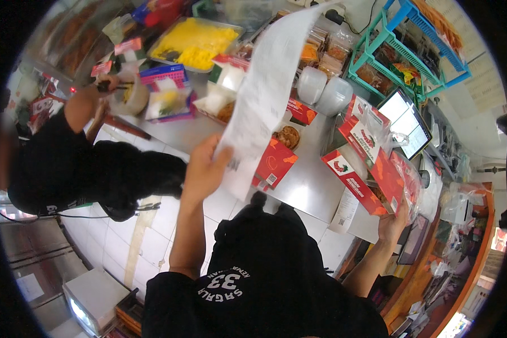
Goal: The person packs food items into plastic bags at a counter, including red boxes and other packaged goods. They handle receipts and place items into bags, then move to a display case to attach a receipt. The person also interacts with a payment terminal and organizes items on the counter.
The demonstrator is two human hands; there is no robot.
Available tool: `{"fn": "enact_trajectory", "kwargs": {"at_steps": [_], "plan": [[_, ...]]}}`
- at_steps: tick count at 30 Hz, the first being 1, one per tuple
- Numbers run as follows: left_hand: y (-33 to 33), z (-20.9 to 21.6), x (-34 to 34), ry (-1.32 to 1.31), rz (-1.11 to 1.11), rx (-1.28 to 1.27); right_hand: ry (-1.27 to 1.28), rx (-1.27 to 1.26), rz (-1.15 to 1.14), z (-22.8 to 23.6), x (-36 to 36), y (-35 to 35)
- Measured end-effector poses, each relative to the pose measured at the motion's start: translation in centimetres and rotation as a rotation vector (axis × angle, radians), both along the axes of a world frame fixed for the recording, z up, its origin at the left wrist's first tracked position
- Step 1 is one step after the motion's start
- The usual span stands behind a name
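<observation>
My left hand (207, 168) pinches a long white paper receipt (270, 79), which rises in a curve over the worktop and hides part of what lies behind it. On the right, my right hand (392, 224) grips the near corner of a red and white food box (355, 180). Clear plastic (403, 169) lies over and beside that box. Between my hands an open red box (276, 163) with browned food (288, 137) in it stands on the steel table, partly behind the receipt.
To the left a person in black (90, 163) holds a bowl (132, 97). A tray of yellow food (197, 42) stands at the back. Clear plastic tubs (324, 90), a teal and blue rack (386, 50) and a lit screen (405, 123) line the back right. Another receipt (344, 209) hangs over the table's edge.
</observation>
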State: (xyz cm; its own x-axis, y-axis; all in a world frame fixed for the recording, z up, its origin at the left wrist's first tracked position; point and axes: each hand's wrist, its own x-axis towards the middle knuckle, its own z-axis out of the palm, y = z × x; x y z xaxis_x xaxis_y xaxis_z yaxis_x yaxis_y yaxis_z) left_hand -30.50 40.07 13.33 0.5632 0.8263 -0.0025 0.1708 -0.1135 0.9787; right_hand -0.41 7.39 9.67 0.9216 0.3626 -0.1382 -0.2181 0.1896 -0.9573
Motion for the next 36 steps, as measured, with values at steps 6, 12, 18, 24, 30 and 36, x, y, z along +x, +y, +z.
{"fn": "enact_trajectory", "kwargs": {"at_steps": [6, 12, 18, 24, 30, 36], "plan": [[-4.4, -8.8, -4.8, 0.326, 0.151, -0.019, 0.021, 0.078, 0.28, 1.1, -1.2, -0.4], [-6.3, -8.3, -6.1, 0.426, 0.063, -0.148, 0.149, 0.042, 0.331, -1.2, -6.0, 8.0], [-6.9, -9.3, -7.0, 0.432, 0.058, -0.163, 0.137, -0.099, 0.612, -5.5, -9.4, 16.7], [-6.5, -10.4, -8.6, 0.595, -0.009, -0.093, -0.157, -0.49, 0.831, -5.7, -9.6, 17.3], [-3.7, -10.1, -6.4, 0.301, 0.16, 0.109, -0.369, -0.435, 0.833, -5.6, -9.9, 17.1], [0.5, -11.7, -2.1, 0.027, 0.182, -0.126, -0.318, -0.487, 0.805, -5.1, -10.7, 16.9]]}}
